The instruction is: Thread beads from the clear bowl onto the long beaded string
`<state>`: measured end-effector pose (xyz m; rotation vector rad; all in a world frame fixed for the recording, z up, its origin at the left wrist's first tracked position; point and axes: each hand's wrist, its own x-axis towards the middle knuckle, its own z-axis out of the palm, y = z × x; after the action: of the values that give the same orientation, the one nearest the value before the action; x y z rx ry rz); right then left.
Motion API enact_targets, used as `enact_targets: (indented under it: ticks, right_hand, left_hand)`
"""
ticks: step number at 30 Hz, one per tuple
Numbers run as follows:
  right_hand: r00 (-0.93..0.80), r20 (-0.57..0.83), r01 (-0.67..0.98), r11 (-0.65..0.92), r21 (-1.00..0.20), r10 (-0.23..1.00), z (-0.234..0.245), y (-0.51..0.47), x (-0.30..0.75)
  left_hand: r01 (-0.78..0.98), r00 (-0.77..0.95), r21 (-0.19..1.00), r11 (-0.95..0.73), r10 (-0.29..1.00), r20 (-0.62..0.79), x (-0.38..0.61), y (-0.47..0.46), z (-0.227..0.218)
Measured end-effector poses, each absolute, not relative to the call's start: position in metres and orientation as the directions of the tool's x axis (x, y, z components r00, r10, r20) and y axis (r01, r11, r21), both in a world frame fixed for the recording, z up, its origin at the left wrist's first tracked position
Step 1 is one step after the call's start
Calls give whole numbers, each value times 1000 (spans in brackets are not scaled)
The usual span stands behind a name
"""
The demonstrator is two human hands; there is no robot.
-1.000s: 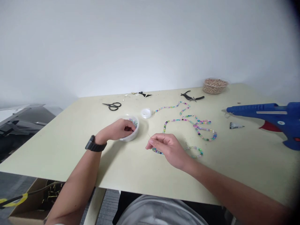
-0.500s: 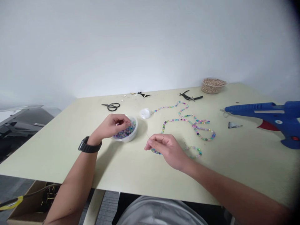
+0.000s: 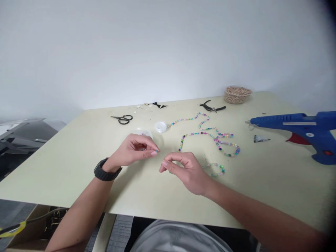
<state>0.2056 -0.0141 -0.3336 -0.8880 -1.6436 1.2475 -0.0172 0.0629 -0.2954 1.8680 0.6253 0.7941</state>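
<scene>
Between the thumb and forefinger of my left hand (image 3: 136, 150) is a small teal bead (image 3: 157, 151). Behind that hand, and partly hidden by it, stands a clear plastic tub (image 3: 148, 133) of coloured beads. My right hand (image 3: 187, 172) is closed in a pinch on the end of a thin string, which is too fine to see clearly now. The two hands are close together but apart. A long multicoloured bead strand (image 3: 201, 133) winds over the table from my right hand. Its far end reaches a small white spool (image 3: 161, 126).
Black-handled scissors (image 3: 124, 119) lie at the back left of the table (image 3: 57, 168). Black pliers (image 3: 213, 106) are at the back, near a tub of brownish pieces (image 3: 237, 95). A blue glue gun (image 3: 283, 121) lies at the right, beside a small dark scrap (image 3: 260, 139).
My left hand has come out of the bead tub and moved right, with a teal bead in its fingertips. My right hand has stayed nearly in place.
</scene>
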Motion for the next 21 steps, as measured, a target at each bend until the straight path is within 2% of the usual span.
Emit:
enact_targets:
  ticks: [12,21]
  right_hand:
    - [-395,237,50,278,-959,888,-332,-15,204]
    - [-411,199,104,262,-959,890,-331,-15,205]
  left_hand:
    - [106,715,909,-404,666,213,-17,62,-295]
    - [128,728,912,-391,662,182,-17,61,-293]
